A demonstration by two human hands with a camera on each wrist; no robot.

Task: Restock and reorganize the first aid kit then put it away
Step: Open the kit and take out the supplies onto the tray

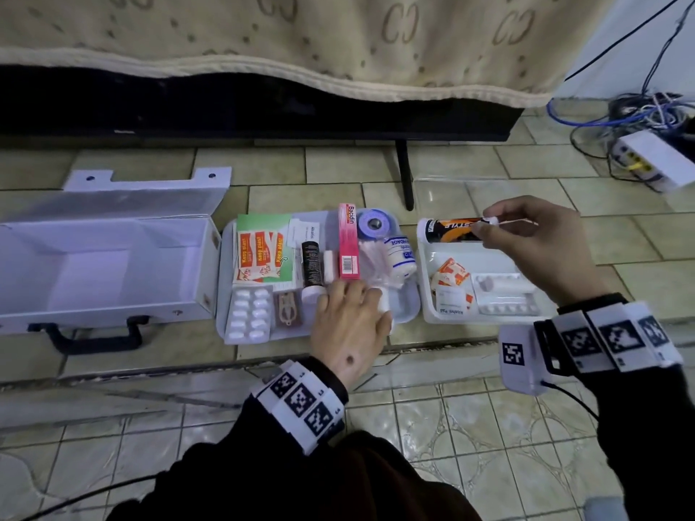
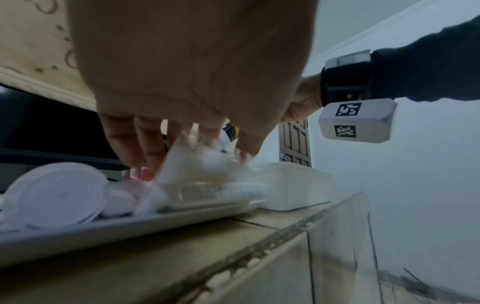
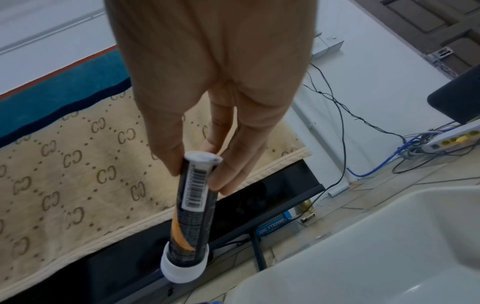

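Observation:
The white first aid case (image 1: 105,265) lies open and empty on the tiled floor at the left. Beside it a grey tray (image 1: 225,325) carries plasters, a pill blister, a pink box, tape, a bandage roll and a dark bottle. My left hand (image 1: 361,295) reaches down over the tray's right part and pinches a clear bag of cotton swabs (image 2: 202,170) between fingers and thumb. My right hand (image 1: 485,227) holds a black and orange tube (image 1: 451,230) by its end, level above the clear container (image 1: 428,302). The tube (image 3: 192,205) has a white cap at its far end.
The clear container holds plasters, an alcohol pad, a white roll and blisters. Its clear lid (image 1: 470,189) lies behind it. A black stand leg (image 1: 404,174) rises behind the tray, under a beige blanket. Cables and a white router (image 1: 654,159) sit at the far right.

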